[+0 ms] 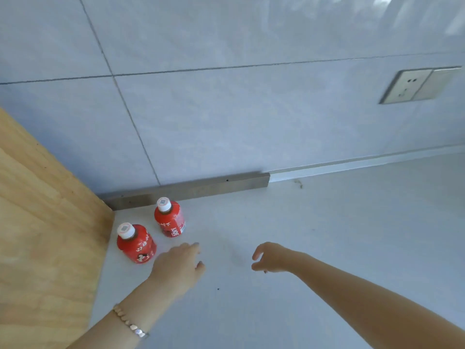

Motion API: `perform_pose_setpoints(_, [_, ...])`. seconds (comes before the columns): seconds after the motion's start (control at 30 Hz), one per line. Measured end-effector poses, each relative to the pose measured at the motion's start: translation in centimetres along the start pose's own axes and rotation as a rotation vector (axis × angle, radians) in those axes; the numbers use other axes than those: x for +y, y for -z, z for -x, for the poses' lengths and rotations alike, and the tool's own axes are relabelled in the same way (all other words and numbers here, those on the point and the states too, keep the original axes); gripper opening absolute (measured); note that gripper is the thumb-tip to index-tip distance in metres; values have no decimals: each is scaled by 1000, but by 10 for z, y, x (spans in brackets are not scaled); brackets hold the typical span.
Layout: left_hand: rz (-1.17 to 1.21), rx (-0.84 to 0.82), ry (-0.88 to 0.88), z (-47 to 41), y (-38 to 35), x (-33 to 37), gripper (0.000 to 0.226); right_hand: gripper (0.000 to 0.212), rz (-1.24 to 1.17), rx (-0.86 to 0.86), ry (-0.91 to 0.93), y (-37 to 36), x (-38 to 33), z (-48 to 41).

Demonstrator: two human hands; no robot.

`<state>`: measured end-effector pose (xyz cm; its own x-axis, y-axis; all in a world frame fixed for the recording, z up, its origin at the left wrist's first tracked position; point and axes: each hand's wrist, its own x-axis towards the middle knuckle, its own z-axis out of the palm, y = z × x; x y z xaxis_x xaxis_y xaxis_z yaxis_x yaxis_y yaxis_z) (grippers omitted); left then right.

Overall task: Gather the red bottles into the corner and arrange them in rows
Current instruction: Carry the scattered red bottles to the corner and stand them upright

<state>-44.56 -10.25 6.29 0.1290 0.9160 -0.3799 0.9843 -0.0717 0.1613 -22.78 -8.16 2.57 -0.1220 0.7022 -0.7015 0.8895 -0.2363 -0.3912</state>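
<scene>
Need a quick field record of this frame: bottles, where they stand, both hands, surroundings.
bottles: two red bottles with white caps, both upright
near bottle: beside the wooden panel
far bottle: by the metal strip along the wall, apart from the near one
left hand: empty, open, just right of the near bottle
right hand: empty, fingers curled loosely, over bare counter
wrist: bracelet on the left
wall: grey tiles, socket at upper right

Your arms are bare to the edge of the picture — no sleeves show. On your left wrist sits a bracelet [129, 322] of small beads, pale rose ones and a few silvery ones — your right wrist wears nothing.
</scene>
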Motion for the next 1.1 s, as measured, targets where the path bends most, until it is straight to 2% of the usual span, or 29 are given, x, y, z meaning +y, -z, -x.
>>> perform_pose_setpoints(0.1, [30, -205, -137, -20, 3, 67, 29, 40, -18, 51, -82, 23, 65, 38])
perform_pose_setpoints(0.2, [-5, -274, -259, -40, 1, 150, 11, 40, -73, 118, -171, 51, 141, 84])
perform_pose_setpoints(0.27, [-32, -276, -334, -49, -4, 212, 5, 40, -116, 168, -234, 69, 199, 113])
perform_pose_setpoints(0.47, [-58, -197, -480, -51, -34, 409, 11, 38, -225, 315, -384, 118, 383, 188])
perform_pose_setpoints(0.57, [-55, -198, -504, -51, -59, 508, 19, 36, -238, 389, -412, 145, 480, 213])
perform_pose_setpoints(0.77, [-43, -240, -531, -52, -96, 657, 10, 32, -170, 571, -506, 209, 635, 259])
perform_pose_setpoints(0.83, [-36, -251, -534, -54, -101, 701, 11, 35, -124, 651, -566, 235, 678, 271])
perform_pose_setpoints(0.9, [-29, -255, -540, -57, -105, 737, 11, 48, -113, 708, -625, 255, 714, 274])
perform_pose_setpoints(1.03, [-33, -225, -550, -63, -109, 789, 23, 62, -188, 642, -618, 269, 756, 264])
perform_pose_setpoints(1.1, [-66, -221, -550, -67, -110, 808, 14, 60, -221, 625, -590, 268, 764, 256])
